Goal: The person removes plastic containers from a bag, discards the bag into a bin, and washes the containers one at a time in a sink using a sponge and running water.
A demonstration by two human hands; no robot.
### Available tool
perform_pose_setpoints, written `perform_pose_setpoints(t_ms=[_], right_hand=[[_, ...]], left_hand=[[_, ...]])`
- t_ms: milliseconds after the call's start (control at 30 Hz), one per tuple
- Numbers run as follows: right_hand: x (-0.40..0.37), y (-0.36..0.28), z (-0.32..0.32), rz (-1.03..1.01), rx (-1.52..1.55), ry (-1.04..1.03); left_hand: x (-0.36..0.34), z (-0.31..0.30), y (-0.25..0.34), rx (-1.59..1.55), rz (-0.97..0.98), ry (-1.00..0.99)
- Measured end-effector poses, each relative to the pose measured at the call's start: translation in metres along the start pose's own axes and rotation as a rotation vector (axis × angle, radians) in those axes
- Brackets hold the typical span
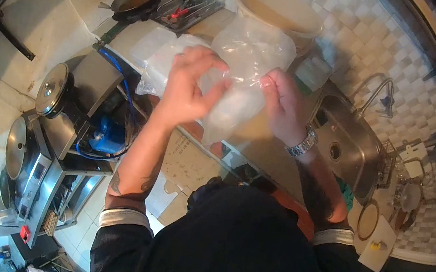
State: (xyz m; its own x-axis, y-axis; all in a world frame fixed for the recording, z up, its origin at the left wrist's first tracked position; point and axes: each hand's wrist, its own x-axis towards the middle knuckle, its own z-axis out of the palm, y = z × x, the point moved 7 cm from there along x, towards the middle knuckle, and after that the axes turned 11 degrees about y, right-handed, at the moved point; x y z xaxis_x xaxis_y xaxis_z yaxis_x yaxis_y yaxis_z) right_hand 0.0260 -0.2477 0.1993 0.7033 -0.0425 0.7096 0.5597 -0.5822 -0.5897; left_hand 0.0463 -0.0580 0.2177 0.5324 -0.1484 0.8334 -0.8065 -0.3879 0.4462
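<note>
A clear plastic bag [236, 107] is stretched between my two hands, above the counter. My left hand [195, 78] has its thumb and forefinger curled toward each other at the bag's left side, with the film between their tips. On the other side, my right hand [282, 103] pinches the film between thumb and bent forefinger. The bag's puffed upper part spreads in front of a large cream tub [278, 11]. A pile of clear plastic bags [152, 50] lies on the counter, partly hidden behind my left hand.
A wok [137, 0] and a metal tray [190, 12] with red-handled tools stand at the back left. To the right is a steel sink [345, 153] with a curved tap [378, 94]. A lidded pot [54, 91] sits on the stove at left.
</note>
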Motion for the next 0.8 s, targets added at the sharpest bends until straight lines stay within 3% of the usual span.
perform_pose_setpoints(t_ms=[133, 267, 367, 467, 533, 667, 700, 800], right_hand=[[-0.004, -0.016, 0.008, -0.134, -0.05, -0.025], [0.002, -0.024, 0.008, -0.231, -0.074, 0.05], [0.005, -0.018, 0.01, -0.16, -0.078, 0.036], [-0.001, -0.023, 0.013, -0.267, -0.123, 0.005], [-0.001, -0.028, 0.013, -0.3, -0.159, -0.014], [-0.005, -0.041, 0.004, -0.396, -0.246, -0.102], [-0.013, -0.04, -0.001, -0.415, -0.274, -0.117], [-0.06, -0.013, -0.026, -0.551, -0.236, 0.182]], left_hand=[[0.0, 0.032, 0.034, -0.012, 0.12, -0.144], [0.001, 0.041, 0.02, -0.135, 0.063, -0.107], [0.002, 0.044, 0.016, -0.121, 0.084, -0.017], [0.012, 0.038, 0.017, 0.115, 0.309, 0.009], [0.025, 0.031, 0.002, 0.142, 0.236, 0.024], [0.046, 0.02, -0.055, 0.135, 0.161, 0.082], [0.044, 0.013, -0.096, 0.288, 0.102, 0.167], [0.033, -0.087, -0.202, 0.778, -0.173, 0.477]])
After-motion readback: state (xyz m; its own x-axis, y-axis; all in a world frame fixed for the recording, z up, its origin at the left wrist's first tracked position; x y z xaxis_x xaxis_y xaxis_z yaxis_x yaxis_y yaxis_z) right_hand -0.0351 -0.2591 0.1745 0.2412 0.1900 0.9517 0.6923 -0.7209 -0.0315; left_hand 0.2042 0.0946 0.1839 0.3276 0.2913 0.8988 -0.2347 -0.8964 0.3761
